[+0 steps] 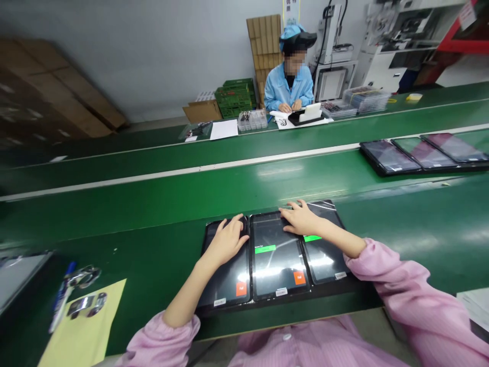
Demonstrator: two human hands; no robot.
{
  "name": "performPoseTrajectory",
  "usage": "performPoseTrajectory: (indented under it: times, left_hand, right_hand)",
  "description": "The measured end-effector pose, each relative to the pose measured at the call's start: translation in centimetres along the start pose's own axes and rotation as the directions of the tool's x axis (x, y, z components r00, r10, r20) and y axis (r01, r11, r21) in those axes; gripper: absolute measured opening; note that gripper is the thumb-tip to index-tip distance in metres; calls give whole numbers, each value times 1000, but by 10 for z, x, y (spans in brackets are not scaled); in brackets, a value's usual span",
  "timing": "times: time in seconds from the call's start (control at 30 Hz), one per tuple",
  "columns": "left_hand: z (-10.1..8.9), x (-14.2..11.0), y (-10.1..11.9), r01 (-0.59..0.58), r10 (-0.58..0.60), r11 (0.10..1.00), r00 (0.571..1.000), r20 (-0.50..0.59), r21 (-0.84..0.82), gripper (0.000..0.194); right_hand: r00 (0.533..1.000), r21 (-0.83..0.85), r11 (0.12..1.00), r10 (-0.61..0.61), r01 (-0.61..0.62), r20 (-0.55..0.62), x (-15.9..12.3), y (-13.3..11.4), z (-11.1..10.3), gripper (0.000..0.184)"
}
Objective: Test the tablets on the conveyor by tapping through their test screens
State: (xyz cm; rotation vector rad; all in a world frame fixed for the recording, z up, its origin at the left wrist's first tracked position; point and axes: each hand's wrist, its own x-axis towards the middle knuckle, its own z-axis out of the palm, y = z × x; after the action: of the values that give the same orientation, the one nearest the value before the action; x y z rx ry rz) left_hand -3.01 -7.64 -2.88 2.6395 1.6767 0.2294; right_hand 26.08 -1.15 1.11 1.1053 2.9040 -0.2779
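Three black tablets lie side by side on the green bench in front of me. Over the upper right of the left tablet [229, 275] rests my left hand [228, 238], its fingers apart. The middle tablet [278, 267] shows a green bar and an orange square on its screen. My right hand [302, 218] reaches across the upper gap between the middle tablet and the right tablet [324, 262], fingers spread. Part of the right tablet's green bar shows below my right wrist. Neither hand grips anything; exact fingertip contact with the glass is hard to make out.
Further right, a tray of tablets [397, 159] sits on the green conveyor [214, 186]. At left lie a yellow sheet [95, 331], a blue-capped marker [61, 295] and a dark-edged panel [19, 275]. Across the line a person in blue [290, 89] works beside plastic boxes [252, 120].
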Motion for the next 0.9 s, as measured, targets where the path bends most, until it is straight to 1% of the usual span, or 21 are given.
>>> performPoseTrajectory:
  times: [0.03, 0.1, 0.17, 0.2, 0.27, 0.3, 0.33, 0.4, 0.43, 0.47, 0.53, 0.6, 0.63, 0.67, 0.73, 0.77, 0.83, 0.9]
  left_hand:
    - [-1, -2, 2, 4, -4, 1000, 1000, -10, 14, 18]
    - [-2, -6, 5, 18, -18, 999, 1000, -18, 33, 19]
    - [-1, -7, 6, 35, -34, 999, 999, -26, 40, 21]
    - [0, -6, 5, 41, -40, 998, 999, -37, 43, 21]
    - [3, -3, 1, 42, -39, 998, 997, -64, 45, 23]
    - [4, -2, -2, 33, -30, 999, 997, -70, 39, 24]
    - [5, -1, -4, 17, -16, 999, 998, -64, 27, 24]
    - [4, -3, -8, -28, 27, 1000, 999, -32, -10, 26]
    - [2, -6, -10, -50, 50, 998, 999, -15, -31, 26]
    - [-1, -9, -11, -69, 69, 996, 998, -5, -49, 25]
    - [-8, -19, -12, -90, 90, 993, 996, -3, -81, 23]
    - [-17, -28, -13, -85, 85, 991, 996, -8, -106, 20]
    - [-21, -31, -13, -76, 76, 991, 997, -12, -113, 19]
    - [-24, -34, -14, -64, 62, 991, 998, -18, -115, 18]
    - [-29, -38, -16, -31, 27, 994, 999, -44, -106, 19]
    - [-31, -38, -18, -11, 5, 995, 998, -65, -97, 21]
    - [-33, -37, -20, 39, -47, 996, 994, -102, -81, 25]
    - [-32, -35, -22, 97, -106, 993, 987, -122, -73, 28]
  right_hand:
    - [1000, -12, 1000, -10, 10, 18, 3, -1, 2, 33]
    - [998, 8, 999, -39, 39, 41, 3, -4, 2, 23]
    - [998, 53, 997, -57, 55, 22, 2, -5, 0, 19]
    - [999, 69, 996, -52, 52, 1, 2, -5, -1, 20]
    - [999, 78, 996, -38, 40, -31, 1, -5, -2, 28]
    - [999, 78, 996, -40, 42, -28, 0, -4, -2, 30]
    - [998, 87, 995, -58, 58, -11, -2, -3, -2, 28]
    - [994, 136, 985, -110, 106, 22, -9, 3, -3, 17]
    - [993, 159, 981, -117, 113, 13, -14, 8, -4, 16]
    - [995, 168, 981, -100, 101, -13, -19, 13, -4, 15]
    - [996, 147, 989, 1, 12, -87, -33, 26, -4, 11]
    - [988, 117, 990, 97, -83, -119, -46, 40, -2, 20]
    - [988, 116, 989, 108, -95, -107, -52, 47, 0, 24]
    - [992, 126, 989, 95, -84, -88, -58, 53, 1, 22]
    - [996, 158, 987, 52, -40, -71, -65, 63, 2, 12]
    - [995, 164, 986, 47, -33, -83, -67, 68, 3, 11]
    - [989, 149, 986, 92, -74, -119, -68, 75, 4, 13]
    - [980, 124, 982, 156, -141, -121, -67, 80, 6, 20]
